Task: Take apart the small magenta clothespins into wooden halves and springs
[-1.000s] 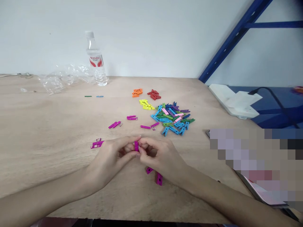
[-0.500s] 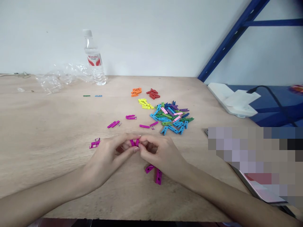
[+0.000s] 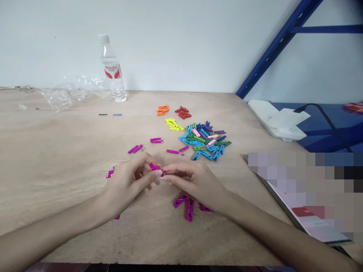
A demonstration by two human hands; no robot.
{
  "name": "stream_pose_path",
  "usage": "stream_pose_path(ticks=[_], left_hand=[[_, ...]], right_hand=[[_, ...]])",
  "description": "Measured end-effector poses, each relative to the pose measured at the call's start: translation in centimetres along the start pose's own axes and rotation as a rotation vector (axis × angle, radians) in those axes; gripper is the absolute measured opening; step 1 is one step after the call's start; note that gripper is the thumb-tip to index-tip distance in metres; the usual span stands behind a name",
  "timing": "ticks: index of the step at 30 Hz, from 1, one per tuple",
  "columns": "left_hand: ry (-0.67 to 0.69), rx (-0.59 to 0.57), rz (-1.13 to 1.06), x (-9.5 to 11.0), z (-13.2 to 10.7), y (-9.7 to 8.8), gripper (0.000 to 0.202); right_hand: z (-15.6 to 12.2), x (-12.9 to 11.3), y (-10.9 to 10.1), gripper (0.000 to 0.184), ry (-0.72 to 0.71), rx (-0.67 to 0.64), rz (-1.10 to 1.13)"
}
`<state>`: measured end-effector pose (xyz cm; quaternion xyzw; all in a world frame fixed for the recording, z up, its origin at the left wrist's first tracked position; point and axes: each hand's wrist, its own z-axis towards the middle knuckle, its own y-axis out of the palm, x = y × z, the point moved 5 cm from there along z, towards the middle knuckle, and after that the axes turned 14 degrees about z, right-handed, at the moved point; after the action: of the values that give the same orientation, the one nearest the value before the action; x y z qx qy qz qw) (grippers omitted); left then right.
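Between my fingertips, above the table, is a magenta clothespin (image 3: 154, 167) with a bit of its metal spring showing. My left hand (image 3: 130, 181) pinches one side of it, and my right hand (image 3: 195, 181) pinches the spring end. Whole magenta clothespins (image 3: 189, 208) lie below my right hand, one partly under the wrist. Loose magenta pieces with wire springs (image 3: 136, 148) are scattered beyond my hands. More magenta pieces (image 3: 110, 173) show beside my left hand, partly covered by it, and a small one (image 3: 117, 217) peeks out by my left forearm.
A mixed heap of clothespins (image 3: 204, 139) sits right of centre, with yellow (image 3: 173, 124), orange (image 3: 162, 110) and red (image 3: 183, 112) groups behind. A water bottle (image 3: 113, 71) and clear plastic wrap (image 3: 62, 96) stand at the back left. A pixelated flat device (image 3: 306, 219) borders the right.
The magenta clothespin has turned and shifted slightly left, with both hands still on it. My left hand has moved a little left, covering more of the pieces beside it.
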<state>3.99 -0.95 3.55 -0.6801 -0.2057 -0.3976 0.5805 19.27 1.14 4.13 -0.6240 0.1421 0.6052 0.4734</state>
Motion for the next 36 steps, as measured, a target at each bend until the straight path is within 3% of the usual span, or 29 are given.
stream_pose_path(ticks=[7,13,16,19,24,30,36], left_hand=[[0.022,0.082,-0.088,-0.2,0.5,-1.1,0.014],[0.037,0.208,0.078,-0.5,0.9,-2.6,0.028],[0.011,0.261,0.204,0.1,0.9,-4.2,0.03],[-0.026,0.326,0.331,0.8,1.2,-6.2,0.025],[-0.132,0.196,0.476,-1.0,1.8,-7.6,0.021],[-0.201,0.101,0.237,-4.4,0.6,-7.1,0.018],[-0.152,0.018,0.144,-4.2,-1.6,-5.9,0.018]], right_hand=[[0.0,-0.2,-0.7,0.024,0.02,0.094,-0.063],[-0.2,-0.6,-1.4,0.024,-0.088,0.209,-0.208],[-0.1,-0.8,-1.3,0.024,-0.149,0.18,-0.267],[-0.1,-0.7,-0.3,0.024,-0.202,0.051,-0.318],[-0.4,-0.3,1.0,0.022,-0.233,-0.05,-0.355],[-0.7,-0.7,0.8,0.018,-0.237,-0.035,-0.334],[-0.7,-1.2,1.1,0.017,-0.24,-0.088,-0.324]])
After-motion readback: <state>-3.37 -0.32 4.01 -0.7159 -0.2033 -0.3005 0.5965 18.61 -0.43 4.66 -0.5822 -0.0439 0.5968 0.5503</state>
